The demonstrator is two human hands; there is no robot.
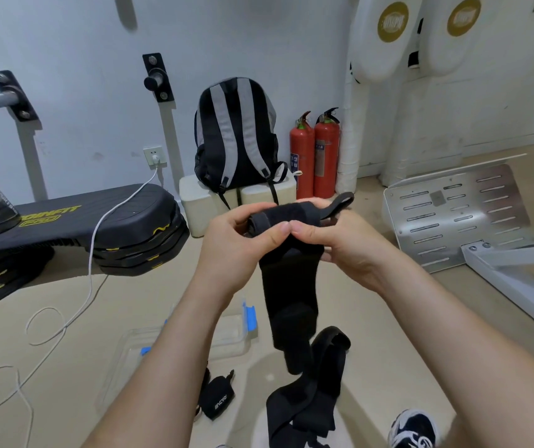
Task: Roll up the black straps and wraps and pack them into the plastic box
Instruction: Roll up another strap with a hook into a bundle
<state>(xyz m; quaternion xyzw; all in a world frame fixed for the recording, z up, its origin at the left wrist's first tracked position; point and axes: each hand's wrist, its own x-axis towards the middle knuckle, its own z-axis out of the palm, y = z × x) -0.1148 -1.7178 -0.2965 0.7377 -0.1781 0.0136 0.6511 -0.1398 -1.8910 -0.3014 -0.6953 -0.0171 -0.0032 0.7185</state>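
Plastic box (226, 331) beside loose wraps (304, 399)

Black wrap (286, 273), plain, no pattern. Behind it: black backpack (238, 134) with grey stripes, two red extinguishers (315, 156) just right. Below: clear plastic box (226, 334) with blue clips. Left: black step platform (75, 218), yellow lettering, white cable (97, 234).

We see a pale blue-white wall (75, 53) above a beige floor (65, 305), with a black-and-grey backpack (236, 137) on white blocks (197, 202) beside two red fire extinguishers (315, 156). Black step platforms (97, 221) lie to our left, where a white cable (97, 234) runs from a wall socket (153, 155). A perforated metal plate (453, 215) lies to our right.
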